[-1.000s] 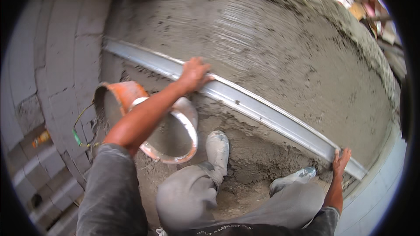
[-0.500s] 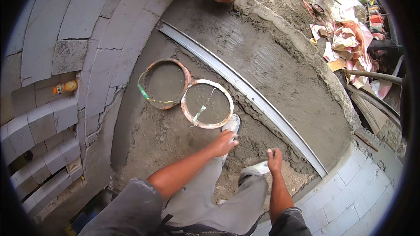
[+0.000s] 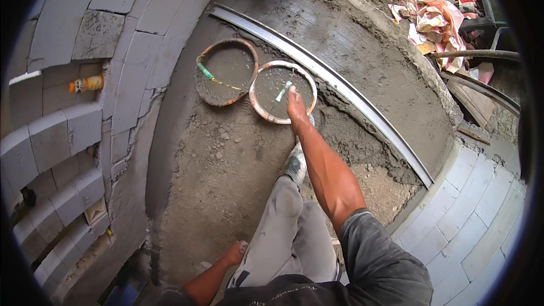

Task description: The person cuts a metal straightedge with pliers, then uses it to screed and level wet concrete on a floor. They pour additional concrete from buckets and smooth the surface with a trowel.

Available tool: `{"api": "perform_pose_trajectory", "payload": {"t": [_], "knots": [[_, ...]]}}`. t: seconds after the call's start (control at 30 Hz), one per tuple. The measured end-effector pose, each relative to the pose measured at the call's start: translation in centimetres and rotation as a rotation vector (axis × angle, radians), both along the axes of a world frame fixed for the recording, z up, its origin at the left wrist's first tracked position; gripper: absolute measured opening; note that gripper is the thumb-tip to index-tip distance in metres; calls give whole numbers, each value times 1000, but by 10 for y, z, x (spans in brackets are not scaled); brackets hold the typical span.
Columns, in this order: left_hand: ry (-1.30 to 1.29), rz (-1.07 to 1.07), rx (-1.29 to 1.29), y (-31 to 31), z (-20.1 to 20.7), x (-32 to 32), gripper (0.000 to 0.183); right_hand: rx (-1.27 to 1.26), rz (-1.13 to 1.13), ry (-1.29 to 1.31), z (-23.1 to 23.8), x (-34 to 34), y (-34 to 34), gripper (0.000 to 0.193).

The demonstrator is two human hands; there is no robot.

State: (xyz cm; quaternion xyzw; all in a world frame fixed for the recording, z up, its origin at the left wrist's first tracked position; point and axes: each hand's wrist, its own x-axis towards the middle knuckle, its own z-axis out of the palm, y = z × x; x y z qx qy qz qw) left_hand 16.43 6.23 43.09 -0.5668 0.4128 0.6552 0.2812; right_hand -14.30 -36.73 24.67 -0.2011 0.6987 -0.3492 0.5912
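The bar (image 3: 364, 103) is shiny metal, the buckets (image 3: 272, 118) mortar-smeared plastic, the trousers (image 3: 272, 229) matt cloth.

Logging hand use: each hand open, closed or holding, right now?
Left hand: by the thigh, open or closed unclear.
Right hand: near the green handle grip, hold cannot be told.

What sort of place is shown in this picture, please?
Most likely a building site: there is a smoothed layer of wet-looking grey cement, a round, pale-rimmed bucket holding grey mix, and a wall of pale grey rectangular blocks on the left.
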Motion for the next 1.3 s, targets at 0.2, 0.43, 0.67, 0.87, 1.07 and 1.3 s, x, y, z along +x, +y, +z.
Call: {"api": "perform_pose_trajectory", "payload": {"t": [0.2, 0.43, 0.67, 0.87, 1.07, 1.3], "knots": [[-6, 634, 13, 50, 54, 40, 46, 99, -214, -443, 1, 47, -4, 46], [-479, 1228, 8, 61, 99, 106, 54, 53, -408, -430, -20, 10, 102, 32], [-503, 1068, 17, 174, 93, 146, 52, 139, -384, 100, -1, 64, 121, 44], [-504, 894, 62, 226, 91, 231, 53, 388, -209, 17, 133, 91, 168, 76], [-146, 1142, -84, 93, -38, 273, 44, 427, -154, 53, 307, 127, 287, 19], [507, 988, 489, -5, -149, 137, 79, 453, 153, 138, 505, 74, 412, 30]]}}
